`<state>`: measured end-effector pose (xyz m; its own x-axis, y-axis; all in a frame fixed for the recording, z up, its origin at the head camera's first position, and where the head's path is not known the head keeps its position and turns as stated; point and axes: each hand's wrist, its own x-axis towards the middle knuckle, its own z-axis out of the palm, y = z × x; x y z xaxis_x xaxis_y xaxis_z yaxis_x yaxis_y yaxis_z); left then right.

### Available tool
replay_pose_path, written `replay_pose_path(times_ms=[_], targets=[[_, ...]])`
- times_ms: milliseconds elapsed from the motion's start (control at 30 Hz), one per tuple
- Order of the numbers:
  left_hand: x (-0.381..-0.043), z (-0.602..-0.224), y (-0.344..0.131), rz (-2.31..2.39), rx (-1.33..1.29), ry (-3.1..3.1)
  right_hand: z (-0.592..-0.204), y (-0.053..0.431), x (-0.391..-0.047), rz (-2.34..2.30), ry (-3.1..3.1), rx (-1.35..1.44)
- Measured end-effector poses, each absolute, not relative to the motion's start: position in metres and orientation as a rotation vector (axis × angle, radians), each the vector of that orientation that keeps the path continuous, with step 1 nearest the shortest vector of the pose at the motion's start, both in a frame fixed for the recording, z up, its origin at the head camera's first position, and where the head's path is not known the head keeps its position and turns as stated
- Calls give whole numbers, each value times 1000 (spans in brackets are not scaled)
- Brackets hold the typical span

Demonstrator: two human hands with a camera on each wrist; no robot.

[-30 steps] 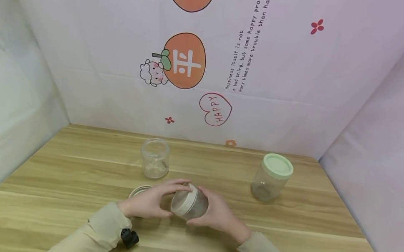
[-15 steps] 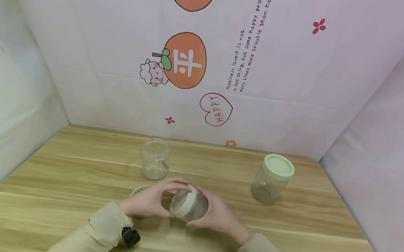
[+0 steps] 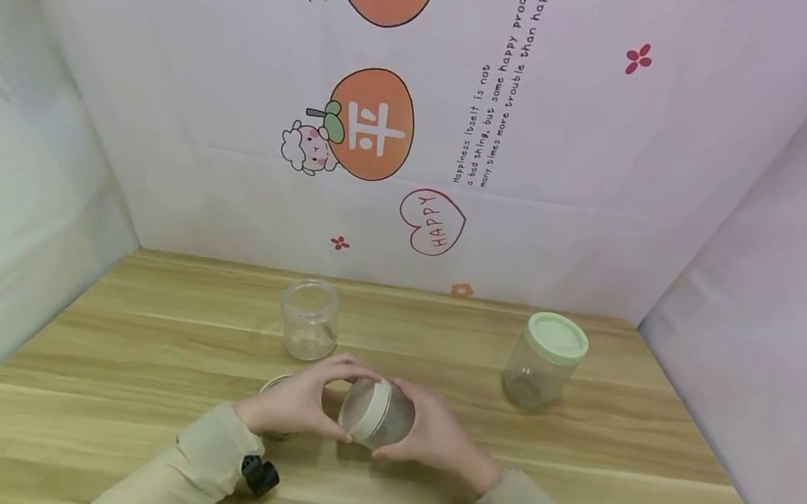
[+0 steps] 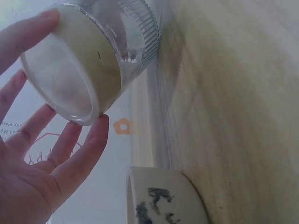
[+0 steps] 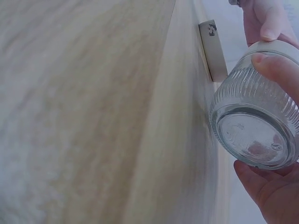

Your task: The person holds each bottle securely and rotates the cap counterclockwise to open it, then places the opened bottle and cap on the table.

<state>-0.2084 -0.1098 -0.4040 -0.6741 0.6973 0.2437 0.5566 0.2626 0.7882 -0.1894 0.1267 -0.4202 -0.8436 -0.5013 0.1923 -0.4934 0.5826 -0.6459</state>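
Note:
A ribbed clear glass jar [image 5: 252,98] with a cream lid [image 4: 88,51] is tipped on its side between both hands, just above the wooden table. Fingertips and thumb of my left hand [image 3: 297,403] hold the lid by its rim. From the other end, my right hand [image 3: 437,433] grips the glass body [image 3: 400,420], thumb and fingers spread around it. The lid sits against the mouth of the jar. Beside the left wrist, a second cream lid [image 4: 163,198] with dark marks lies on the table, largely covered by that hand in the head view.
An open clear jar [image 3: 308,329] stands on the table [image 3: 136,337] behind the left hand. Farther right is another clear jar [image 3: 540,374] topped with a pale green lid [image 3: 557,338]. A printed cloth [image 3: 264,218] hangs along the back edge, with white side walls.
My left fingertips have shifted slightly on the lid's rim, with the thumb a little lower. Jar and right hand stay nearly in place; the other jars have not moved on the table.

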Motion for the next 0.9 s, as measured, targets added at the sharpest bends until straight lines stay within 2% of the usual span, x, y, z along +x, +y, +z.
replay_pose_path(times_ms=[267,900], targets=[[-207,-405,-109,1391,1075,2393,-420,127,-189,-1153,2762,-892],[-204,-405,-104,1426,988,2358,-424,129,-188,-1186,2755,-885]])
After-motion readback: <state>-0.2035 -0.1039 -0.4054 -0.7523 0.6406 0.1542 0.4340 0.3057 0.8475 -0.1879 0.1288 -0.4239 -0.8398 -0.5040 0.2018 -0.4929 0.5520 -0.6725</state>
